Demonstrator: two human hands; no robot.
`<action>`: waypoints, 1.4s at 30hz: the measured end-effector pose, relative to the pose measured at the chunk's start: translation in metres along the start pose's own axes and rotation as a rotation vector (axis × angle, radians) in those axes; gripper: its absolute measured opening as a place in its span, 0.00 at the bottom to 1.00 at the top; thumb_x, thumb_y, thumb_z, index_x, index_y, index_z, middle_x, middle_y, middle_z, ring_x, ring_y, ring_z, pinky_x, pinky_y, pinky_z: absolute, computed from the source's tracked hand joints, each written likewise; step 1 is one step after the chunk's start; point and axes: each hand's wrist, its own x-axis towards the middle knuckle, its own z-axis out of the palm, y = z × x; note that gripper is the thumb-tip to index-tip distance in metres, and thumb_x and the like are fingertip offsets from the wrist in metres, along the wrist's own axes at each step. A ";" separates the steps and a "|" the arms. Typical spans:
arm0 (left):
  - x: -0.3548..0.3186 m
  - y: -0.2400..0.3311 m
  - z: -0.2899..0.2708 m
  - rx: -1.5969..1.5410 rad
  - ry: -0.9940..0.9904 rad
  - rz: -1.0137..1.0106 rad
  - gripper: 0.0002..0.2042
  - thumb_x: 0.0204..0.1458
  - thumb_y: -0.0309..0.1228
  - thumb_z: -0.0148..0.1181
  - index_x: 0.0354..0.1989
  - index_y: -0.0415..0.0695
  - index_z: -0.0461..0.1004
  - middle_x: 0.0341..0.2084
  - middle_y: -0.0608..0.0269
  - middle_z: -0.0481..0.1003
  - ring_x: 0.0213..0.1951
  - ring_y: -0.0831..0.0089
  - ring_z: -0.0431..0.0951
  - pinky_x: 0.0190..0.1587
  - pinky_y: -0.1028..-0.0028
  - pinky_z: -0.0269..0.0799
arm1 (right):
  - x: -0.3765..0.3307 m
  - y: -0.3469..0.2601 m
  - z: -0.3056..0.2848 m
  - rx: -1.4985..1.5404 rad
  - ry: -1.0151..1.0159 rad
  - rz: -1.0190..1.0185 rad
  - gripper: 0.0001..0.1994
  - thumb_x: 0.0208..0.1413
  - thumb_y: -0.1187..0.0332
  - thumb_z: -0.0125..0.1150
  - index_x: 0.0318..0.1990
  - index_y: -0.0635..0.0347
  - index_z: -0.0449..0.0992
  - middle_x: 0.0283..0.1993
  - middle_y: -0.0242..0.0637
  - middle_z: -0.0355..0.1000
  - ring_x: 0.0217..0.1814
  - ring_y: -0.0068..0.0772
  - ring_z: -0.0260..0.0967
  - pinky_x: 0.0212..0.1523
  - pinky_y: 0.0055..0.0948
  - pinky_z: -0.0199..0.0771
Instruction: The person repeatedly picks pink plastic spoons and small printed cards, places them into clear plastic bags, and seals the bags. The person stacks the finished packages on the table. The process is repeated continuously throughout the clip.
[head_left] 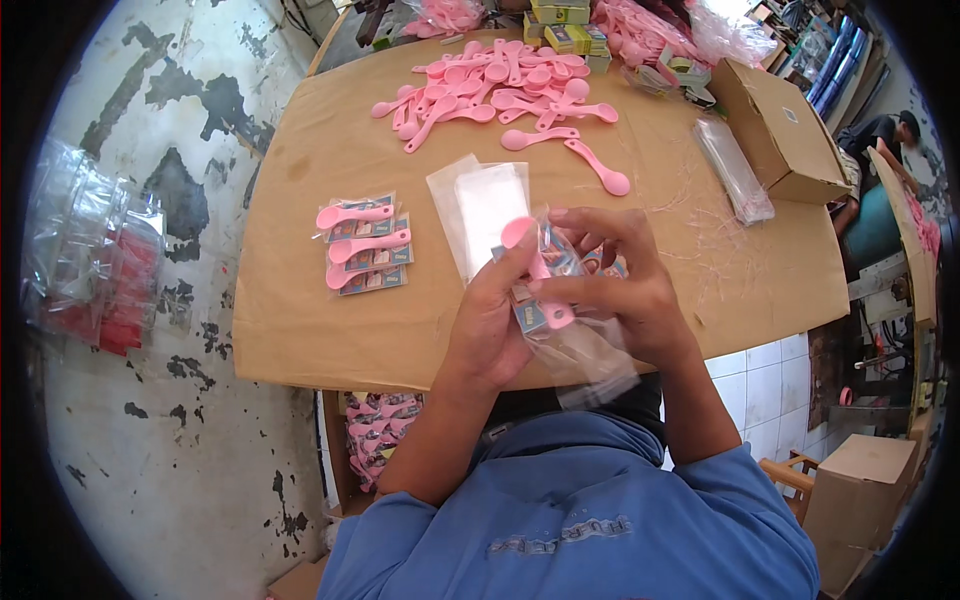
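Note:
Close to the table's front edge, my left hand (pixel 490 322) is closed around a pink plastic measuring spoon (pixel 519 232) and a blue printed card (pixel 528 316). My right hand (pixel 637 288) pinches at the same spoon and a clear plastic bag (pixel 592 366), whose loose end hangs down below the hands. How far the spoon sits inside the bag is hidden by the fingers. Just beyond my left hand lies a stack of flat clear bags (pixel 490 205). To its left, three spoons packed with cards (pixel 368 243) lie in a column.
A heap of loose pink spoons (pixel 490 85) covers the far middle of the brown table (pixel 300 150). Far right are a cardboard box (pixel 780 130) and a bundle of clear bags (pixel 733 170). Packed spoons fill a box (pixel 382 430) below the edge. Another person (pixel 875 140) is at right.

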 end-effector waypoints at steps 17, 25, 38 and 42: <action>-0.009 0.005 0.022 0.651 0.116 0.253 0.22 0.64 0.25 0.61 0.65 0.34 0.68 0.43 0.50 0.83 0.45 0.75 0.82 0.50 0.76 0.76 | -0.019 0.008 -0.001 0.581 0.066 0.753 0.26 0.56 0.68 0.73 0.62 0.59 0.72 0.46 0.33 0.78 0.34 0.15 0.68 0.33 0.19 0.65; -0.014 -0.001 0.022 0.842 0.065 0.339 0.27 0.65 0.26 0.60 0.72 0.41 0.62 0.40 0.55 0.85 0.41 0.84 0.80 0.41 0.84 0.73 | 0.009 0.009 -0.011 -0.255 0.297 0.136 0.16 0.52 0.72 0.72 0.49 0.56 0.81 0.50 0.37 0.75 0.47 0.37 0.69 0.42 0.31 0.72; -0.014 -0.005 0.020 1.163 0.069 0.312 0.30 0.62 0.22 0.63 0.72 0.39 0.62 0.31 0.66 0.83 0.30 0.92 0.70 0.31 0.88 0.59 | 0.013 0.016 0.001 -0.402 0.316 0.027 0.13 0.42 0.78 0.71 0.38 0.59 0.81 0.47 0.36 0.76 0.47 0.41 0.70 0.46 0.38 0.73; -0.016 0.001 0.031 1.329 0.082 0.195 0.29 0.62 0.23 0.62 0.72 0.38 0.62 0.34 0.62 0.84 0.35 0.90 0.74 0.35 0.88 0.63 | 0.011 0.020 -0.003 -0.311 0.318 0.072 0.12 0.43 0.79 0.70 0.37 0.59 0.80 0.46 0.38 0.77 0.48 0.44 0.73 0.48 0.38 0.74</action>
